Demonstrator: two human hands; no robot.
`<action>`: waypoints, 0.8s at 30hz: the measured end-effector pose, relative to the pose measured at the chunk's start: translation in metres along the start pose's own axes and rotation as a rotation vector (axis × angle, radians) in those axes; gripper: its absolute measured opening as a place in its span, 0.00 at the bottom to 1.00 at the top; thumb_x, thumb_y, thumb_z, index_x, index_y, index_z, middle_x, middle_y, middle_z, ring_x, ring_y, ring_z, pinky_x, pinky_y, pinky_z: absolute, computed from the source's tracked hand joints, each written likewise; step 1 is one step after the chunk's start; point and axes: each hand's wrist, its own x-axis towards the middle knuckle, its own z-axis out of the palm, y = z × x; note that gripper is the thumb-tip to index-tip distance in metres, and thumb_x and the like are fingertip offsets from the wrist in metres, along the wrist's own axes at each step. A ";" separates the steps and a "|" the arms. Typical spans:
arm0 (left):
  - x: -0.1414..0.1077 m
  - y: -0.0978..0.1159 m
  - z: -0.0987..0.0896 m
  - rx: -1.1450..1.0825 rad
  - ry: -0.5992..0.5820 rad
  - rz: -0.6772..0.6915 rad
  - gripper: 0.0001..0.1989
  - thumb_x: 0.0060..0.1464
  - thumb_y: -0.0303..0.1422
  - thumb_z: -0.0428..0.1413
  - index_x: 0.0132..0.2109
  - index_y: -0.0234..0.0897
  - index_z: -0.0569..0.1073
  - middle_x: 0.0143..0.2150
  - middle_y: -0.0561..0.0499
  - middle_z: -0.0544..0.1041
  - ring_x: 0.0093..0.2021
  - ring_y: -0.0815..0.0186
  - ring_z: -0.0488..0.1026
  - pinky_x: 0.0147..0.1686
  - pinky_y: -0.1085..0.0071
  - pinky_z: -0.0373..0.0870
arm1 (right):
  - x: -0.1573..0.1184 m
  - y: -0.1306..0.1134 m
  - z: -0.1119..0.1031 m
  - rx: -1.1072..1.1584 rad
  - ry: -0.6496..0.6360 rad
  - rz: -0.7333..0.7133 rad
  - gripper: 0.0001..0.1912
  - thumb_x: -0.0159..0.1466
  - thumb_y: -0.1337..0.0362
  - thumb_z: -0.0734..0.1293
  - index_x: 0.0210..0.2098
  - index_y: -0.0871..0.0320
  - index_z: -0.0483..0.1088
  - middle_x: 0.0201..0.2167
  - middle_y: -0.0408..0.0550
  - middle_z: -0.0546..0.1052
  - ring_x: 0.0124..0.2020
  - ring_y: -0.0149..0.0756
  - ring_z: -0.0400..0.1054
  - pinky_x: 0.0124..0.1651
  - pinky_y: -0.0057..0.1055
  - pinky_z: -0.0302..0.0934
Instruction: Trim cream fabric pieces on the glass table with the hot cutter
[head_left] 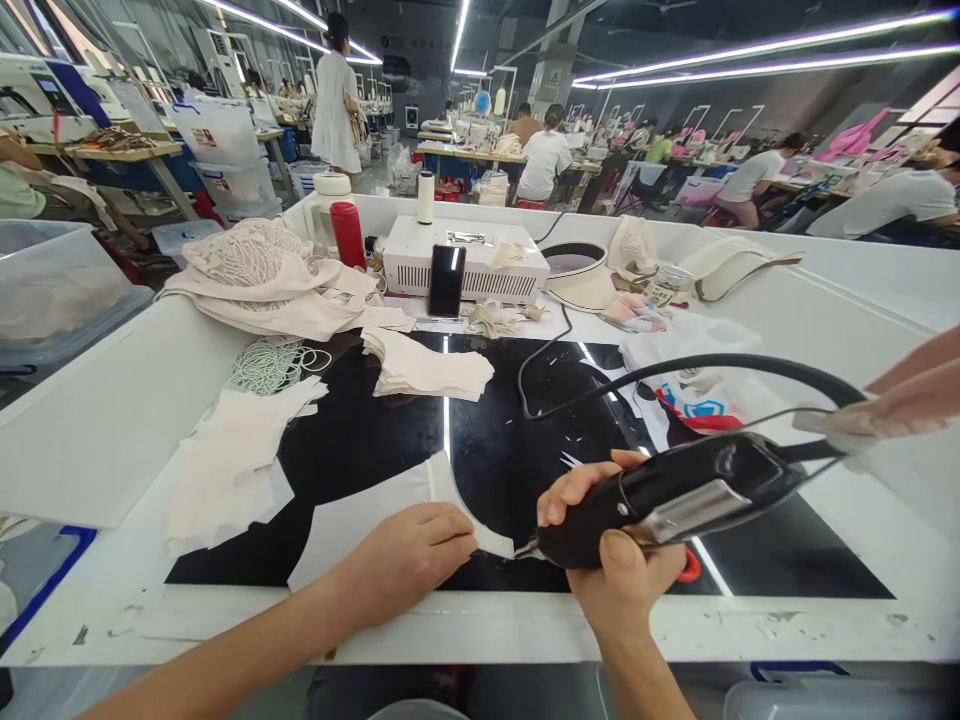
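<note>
My left hand (420, 550) presses down on a cream fabric piece (375, 505) with its fingers bent and held together. The piece narrows to a point at the right, beside a curved edge. My right hand (619, 560) is wrapped round a black corded hand cutter (675, 490), tilted with its thin metal tip at the fabric's pointed end. Whether the tip touches the fabric is hard to tell. A black cutting mat (525, 450) lies underneath. Red handle loops (689, 566) show partly behind my right wrist.
Cream fabric stacks (427, 365) and loose pieces (225, 460) lie on the mat, near green cord (274, 365). Behind stand a white box (465, 255), a phone (447, 280) and a red bottle (347, 236). The cutter's cable (720, 360) arches right, beside a blurred hand (915, 390).
</note>
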 end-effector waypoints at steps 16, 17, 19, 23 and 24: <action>0.001 0.003 0.007 0.105 0.005 0.047 0.10 0.72 0.22 0.49 0.49 0.31 0.75 0.43 0.47 0.78 0.48 0.64 0.78 0.56 0.66 0.77 | 0.012 0.016 0.030 0.048 0.047 -0.002 0.23 0.59 0.53 0.78 0.51 0.49 0.72 0.30 0.38 0.76 0.23 0.32 0.70 0.24 0.31 0.67; 0.001 0.003 0.006 0.103 0.006 0.043 0.10 0.72 0.22 0.49 0.49 0.31 0.75 0.43 0.47 0.78 0.47 0.64 0.78 0.55 0.66 0.78 | 0.012 0.017 0.030 0.046 0.046 -0.005 0.23 0.59 0.53 0.78 0.51 0.49 0.72 0.30 0.38 0.76 0.23 0.32 0.70 0.24 0.31 0.67; 0.001 0.004 0.006 0.099 0.009 0.037 0.11 0.73 0.22 0.48 0.49 0.32 0.75 0.43 0.47 0.79 0.47 0.64 0.78 0.55 0.66 0.77 | 0.011 0.017 0.031 0.040 0.044 -0.018 0.23 0.59 0.53 0.78 0.51 0.50 0.71 0.29 0.38 0.76 0.23 0.32 0.69 0.24 0.31 0.67; 0.002 0.004 0.005 0.099 0.007 0.037 0.10 0.73 0.22 0.48 0.50 0.31 0.75 0.43 0.47 0.79 0.48 0.64 0.78 0.56 0.66 0.77 | 0.010 0.016 0.031 0.005 0.039 -0.023 0.21 0.61 0.56 0.76 0.51 0.49 0.71 0.30 0.38 0.75 0.23 0.32 0.70 0.24 0.32 0.68; 0.002 0.004 0.005 0.099 0.006 0.037 0.10 0.73 0.22 0.49 0.50 0.31 0.75 0.43 0.47 0.79 0.48 0.64 0.78 0.56 0.66 0.77 | 0.011 0.016 0.031 0.003 0.037 -0.019 0.21 0.61 0.56 0.76 0.51 0.49 0.71 0.30 0.38 0.75 0.23 0.32 0.70 0.24 0.32 0.68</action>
